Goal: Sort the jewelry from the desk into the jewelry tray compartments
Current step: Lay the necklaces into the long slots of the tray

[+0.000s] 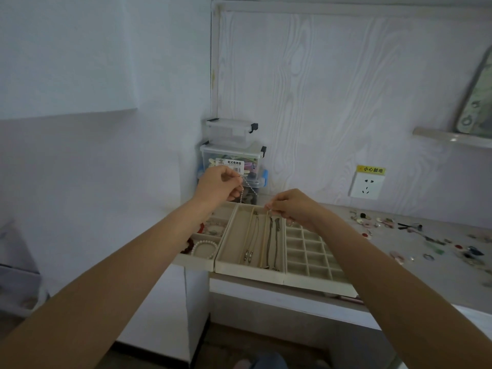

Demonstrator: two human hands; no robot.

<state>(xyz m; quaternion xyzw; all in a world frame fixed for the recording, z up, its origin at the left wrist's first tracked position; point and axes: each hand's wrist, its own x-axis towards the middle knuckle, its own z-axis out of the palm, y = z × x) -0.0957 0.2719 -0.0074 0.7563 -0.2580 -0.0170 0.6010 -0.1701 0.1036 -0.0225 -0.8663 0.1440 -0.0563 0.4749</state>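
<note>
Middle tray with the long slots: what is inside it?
The middle tray holds necklaces lying lengthwise in two right-hand slots; its leftmost slot looks bare. The right hand covers the far ends.

Beige jewelry tray (250, 272), white pearl bracelet (204, 249), white wood-grain wall panel (332, 89), yellow-labelled white socket (367, 185).

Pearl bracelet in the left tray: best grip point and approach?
Pinch the pearl bracelet at its near-right arc, coming straight down from above. It lies flat as an open loop in the left tray, with red beads crowding its left side.
</note>
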